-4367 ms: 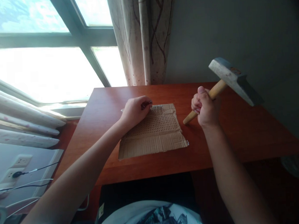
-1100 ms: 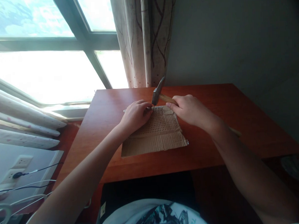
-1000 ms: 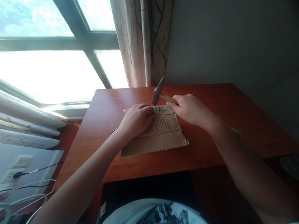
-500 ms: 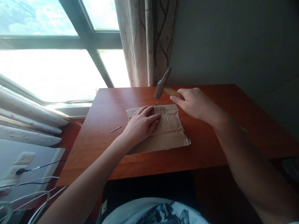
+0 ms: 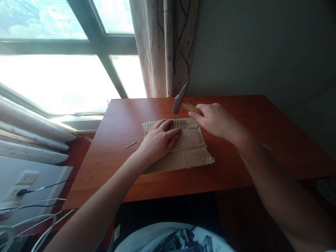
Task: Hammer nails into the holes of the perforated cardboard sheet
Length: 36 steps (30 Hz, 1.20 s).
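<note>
My right hand (image 5: 210,119) is closed around the wooden handle of a hammer (image 5: 178,100). The hammer's metal head is low over an upright nail (image 5: 176,118) at the far edge of a piece of cardboard (image 5: 182,160); whether they touch I cannot tell. Rows of small dark holes cover the upper part of the cardboard, and a row of several nails (image 5: 181,121) stands right of the upright one. My left hand (image 5: 160,141) lies on the cardboard with its fingers stretched out, their tips close to the nails. A single loose nail (image 5: 130,145) lies left of the cardboard.
All this is on a reddish-brown wooden table (image 5: 103,172). Behind it hang a curtain (image 5: 154,49) and a grey wall (image 5: 264,45); a bright window is at the left. Cables and a wall socket (image 5: 28,178) are low at the left.
My right hand has brought the hammer down and slightly left, so its head is now at the top of the upright nail. My left hand stays in place on the cardboard.
</note>
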Motion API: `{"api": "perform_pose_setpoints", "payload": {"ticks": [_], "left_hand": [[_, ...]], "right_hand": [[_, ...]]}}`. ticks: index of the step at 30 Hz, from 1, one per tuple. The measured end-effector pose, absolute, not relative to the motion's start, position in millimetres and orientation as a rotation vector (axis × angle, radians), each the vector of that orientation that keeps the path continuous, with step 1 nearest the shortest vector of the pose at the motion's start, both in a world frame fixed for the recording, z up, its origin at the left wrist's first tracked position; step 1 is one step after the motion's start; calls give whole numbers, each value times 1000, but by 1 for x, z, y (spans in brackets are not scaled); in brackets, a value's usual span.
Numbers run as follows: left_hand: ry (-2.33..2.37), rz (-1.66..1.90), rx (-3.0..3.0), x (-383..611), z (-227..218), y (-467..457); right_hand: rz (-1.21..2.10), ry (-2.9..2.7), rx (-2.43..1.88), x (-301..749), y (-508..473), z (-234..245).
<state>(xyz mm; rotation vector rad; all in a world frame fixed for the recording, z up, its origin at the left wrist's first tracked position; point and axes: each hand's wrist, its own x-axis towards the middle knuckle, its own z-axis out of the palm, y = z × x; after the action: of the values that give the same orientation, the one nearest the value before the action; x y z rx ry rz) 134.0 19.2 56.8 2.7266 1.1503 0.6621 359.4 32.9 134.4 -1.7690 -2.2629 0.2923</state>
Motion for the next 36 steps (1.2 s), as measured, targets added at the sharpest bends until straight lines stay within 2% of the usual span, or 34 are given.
{"api": "perform_pose_setpoints", "payload": {"ticks": [31, 36], "left_hand": [[1160, 690, 2741, 134, 54, 20], [1152, 680, 2748, 133, 53, 20]], "right_hand": [[282, -2306, -1831, 356, 30, 113], [301, -2193, -1736, 359, 29, 110]]}}
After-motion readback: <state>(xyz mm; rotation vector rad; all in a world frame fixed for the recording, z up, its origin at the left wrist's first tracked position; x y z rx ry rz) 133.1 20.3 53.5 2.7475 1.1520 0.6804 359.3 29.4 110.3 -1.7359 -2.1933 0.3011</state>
